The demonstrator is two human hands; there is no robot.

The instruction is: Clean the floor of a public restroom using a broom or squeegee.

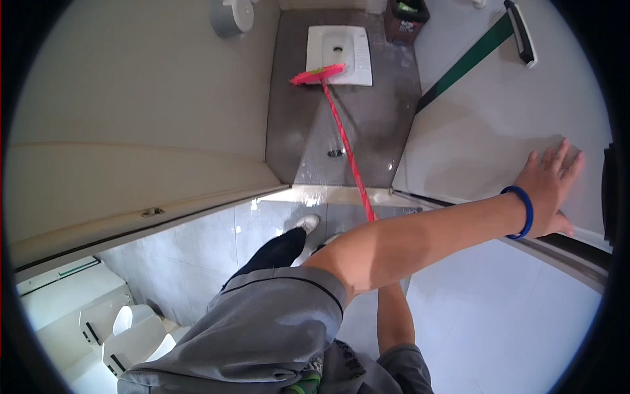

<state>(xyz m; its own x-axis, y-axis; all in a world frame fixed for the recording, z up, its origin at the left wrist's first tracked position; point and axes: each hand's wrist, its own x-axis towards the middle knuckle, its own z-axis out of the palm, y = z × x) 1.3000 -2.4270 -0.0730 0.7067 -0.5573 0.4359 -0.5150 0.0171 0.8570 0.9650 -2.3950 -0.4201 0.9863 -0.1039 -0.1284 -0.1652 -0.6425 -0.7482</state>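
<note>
My left hand (549, 189), with a blue band around its wrist, lies palm down and fingers apart against the pale door or panel (472, 147) on the right. Its forearm crosses in front of me. My right forearm (395, 320) reaches up beneath it, and the right hand is almost wholly hidden there, at the upper end of a red-striped handle (347, 145). That handle belongs to a long-handled broom, whose pink head (317, 74) rests over the near left edge of a white squat toilet (362, 61).
A brown bin (404, 27) stands beyond the toilet on the right. A paper dispenser (231, 18) hangs on the left partition (147, 88). The dark stall floor (290, 123) looks wet and has a drain (335, 153). A raised sill (300, 193) crosses the entrance. White urinals (130, 316) show lower left.
</note>
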